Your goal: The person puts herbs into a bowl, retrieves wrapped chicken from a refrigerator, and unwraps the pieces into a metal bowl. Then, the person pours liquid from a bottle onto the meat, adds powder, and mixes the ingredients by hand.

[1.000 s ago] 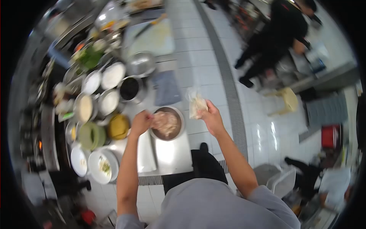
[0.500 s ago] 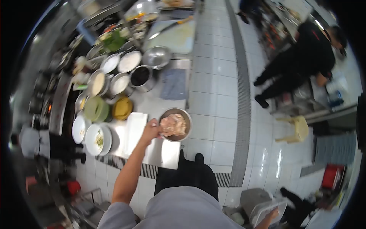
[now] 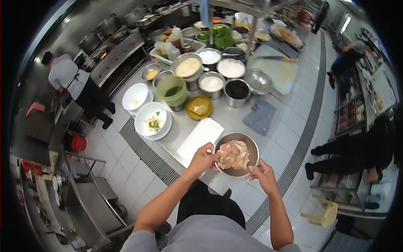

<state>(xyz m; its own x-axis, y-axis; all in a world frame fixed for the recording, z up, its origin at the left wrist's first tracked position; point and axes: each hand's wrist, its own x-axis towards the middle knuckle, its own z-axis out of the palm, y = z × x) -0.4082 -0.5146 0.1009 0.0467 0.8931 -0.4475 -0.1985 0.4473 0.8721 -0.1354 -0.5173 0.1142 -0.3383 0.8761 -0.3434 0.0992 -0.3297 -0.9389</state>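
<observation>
A steel bowl (image 3: 252, 147) of pale pink raw meat (image 3: 233, 154) is held near the front corner of the steel table. My left hand (image 3: 204, 160) grips the bowl's left rim, its fingers close to the meat. On the lower right rim, my right hand (image 3: 261, 171) is closed with thumb and fingers on the edge. A white rectangular tray or board (image 3: 200, 140) lies just left of the bowl. Behind it stands a round yellow container (image 3: 199, 107). A folded grey cloth (image 3: 260, 116) rests on the table to the upper right.
White bowls (image 3: 153, 120), a green tub (image 3: 172, 91) and several steel pots crowd the table (image 3: 176, 130). A knife (image 3: 273, 58) lies on a cutting board (image 3: 270, 71). Workers stand at the left (image 3: 71, 80) and right (image 3: 365, 145). A yellow stool (image 3: 325, 212) stands lower right.
The view has turned toward the left of the kitchen. My right hand, earlier holding a clear bag and then at a plastic container lower right, has come to the bowl's rim.
</observation>
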